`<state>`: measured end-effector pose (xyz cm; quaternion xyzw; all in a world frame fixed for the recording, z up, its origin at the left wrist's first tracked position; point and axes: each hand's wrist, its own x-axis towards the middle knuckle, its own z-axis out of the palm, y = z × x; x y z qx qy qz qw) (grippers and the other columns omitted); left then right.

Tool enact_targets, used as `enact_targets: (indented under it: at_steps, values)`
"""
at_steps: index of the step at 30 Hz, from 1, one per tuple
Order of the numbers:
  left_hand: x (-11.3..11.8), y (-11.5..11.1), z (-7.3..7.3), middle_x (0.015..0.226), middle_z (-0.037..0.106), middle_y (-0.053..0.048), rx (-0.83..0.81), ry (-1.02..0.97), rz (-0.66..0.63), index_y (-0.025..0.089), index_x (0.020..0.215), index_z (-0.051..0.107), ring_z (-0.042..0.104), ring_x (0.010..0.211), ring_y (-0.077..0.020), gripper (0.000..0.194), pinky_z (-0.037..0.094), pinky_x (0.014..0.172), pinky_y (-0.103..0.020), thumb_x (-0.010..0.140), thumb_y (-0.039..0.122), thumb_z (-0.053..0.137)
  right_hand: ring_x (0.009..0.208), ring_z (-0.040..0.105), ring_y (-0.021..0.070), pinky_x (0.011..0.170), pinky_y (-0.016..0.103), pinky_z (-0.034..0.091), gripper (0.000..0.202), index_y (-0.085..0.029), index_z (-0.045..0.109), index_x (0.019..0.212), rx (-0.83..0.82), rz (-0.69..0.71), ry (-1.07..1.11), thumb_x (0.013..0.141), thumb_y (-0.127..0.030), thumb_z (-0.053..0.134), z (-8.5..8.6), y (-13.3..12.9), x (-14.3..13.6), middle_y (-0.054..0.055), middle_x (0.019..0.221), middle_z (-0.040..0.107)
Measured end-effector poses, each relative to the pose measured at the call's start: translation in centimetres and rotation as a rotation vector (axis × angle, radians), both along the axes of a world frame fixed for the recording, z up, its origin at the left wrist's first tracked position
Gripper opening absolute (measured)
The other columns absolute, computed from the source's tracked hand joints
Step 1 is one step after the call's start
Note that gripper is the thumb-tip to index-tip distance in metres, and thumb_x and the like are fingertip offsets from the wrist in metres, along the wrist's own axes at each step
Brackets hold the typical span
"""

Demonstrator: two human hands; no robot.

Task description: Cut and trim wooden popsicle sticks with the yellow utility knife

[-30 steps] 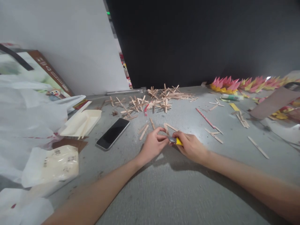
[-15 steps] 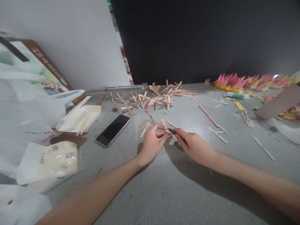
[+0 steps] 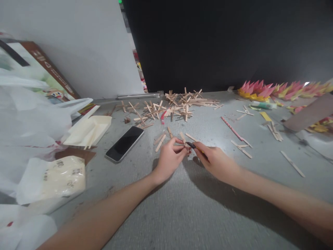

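Note:
My left hand is closed in a pinch on a pale wooden craft stick, whose upper end points away from me. My right hand grips a slim black-and-yellow tool, its dark front end against the stick beside my left fingertips. Most of the tool's handle is hidden in my palm. Just beyond my hands lie loose craft sticks, and another stick lies behind the tool.
Crossed craft sticks are heaped at the back. A phone, a paper tray and a tissue pack lie left. To the right are a striped pencil-like rod, scattered sticks and pink-yellow paper flowers.
The view has shifted very slightly. Both hands keep their places and holds, with only a tiny movement of the tool at the stick.

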<state>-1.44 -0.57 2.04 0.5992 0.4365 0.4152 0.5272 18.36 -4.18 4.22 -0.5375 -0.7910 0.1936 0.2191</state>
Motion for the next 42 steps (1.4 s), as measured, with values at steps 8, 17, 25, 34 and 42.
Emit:
enact_targets:
  at_steps: [8,17,25,34,42]
  values:
    - [0.1,-0.2,-0.1,0.09,0.083,-0.007,0.031,0.03,0.014,0.021,0.102,0.059,0.081,0.085,-0.0243,0.019,0.062,0.078,-0.033,0.09,0.029,0.071,0.053,0.061,0.016,0.051,0.026,0.025,0.027,-0.019,0.059,0.112,0.0,-0.041,-0.101,0.107,-0.031,0.036,-0.2,-0.5,-0.3,0.003,0.07,0.069]
    - [0.1,-0.6,0.1,0.098,0.083,-0.006,0.149,0.21,0.051,0.024,0.119,0.065,0.08,0.093,-0.0272,0.028,0.06,0.085,-0.037,0.092,0.029,0.068,0.046,0.055,0.0142,0.049,0.027,0.02,0.025,-0.017,0.058,0.113,0.045,-0.056,-0.112,0.105,-0.025,0.035,-0.7,-1.0,-0.7,0.002,0.064,0.066]
    - [0.1,-1.1,0.1,0.102,0.083,-0.005,0.27,0.308,0.085,0.028,0.117,0.066,0.079,0.1,-0.0273,0.023,0.058,0.089,-0.036,0.094,0.028,0.067,0.046,0.055,0.0147,0.048,0.027,0.021,0.026,-0.018,0.058,0.108,0.032,-0.051,-0.077,0.105,-0.026,0.033,-0.4,-1.4,-0.9,0.002,0.064,0.065]
    - [0.0,-1.1,-0.4,0.109,0.081,-0.006,0.31,0.319,0.052,0.027,0.121,0.065,0.078,0.107,-0.026,0.025,0.058,0.091,-0.035,0.096,0.027,0.064,0.048,0.057,0.0156,0.048,0.028,0.022,0.029,-0.016,0.058,0.119,0.038,-0.058,-0.126,0.105,-0.023,0.033,-0.6,-1.7,-1.2,0.004,0.067,0.067]
    - [-0.2,-1.1,-0.1,0.106,0.082,-0.005,0.295,0.293,0.042,0.027,0.118,0.067,0.078,0.104,-0.026,0.024,0.059,0.091,-0.037,0.094,0.027,0.065,0.044,0.052,0.0136,0.048,0.026,0.02,0.028,-0.016,0.058,0.118,0.061,-0.058,-0.131,0.105,-0.023,0.035,-0.7,-1.8,-1.1,0.002,0.063,0.065]
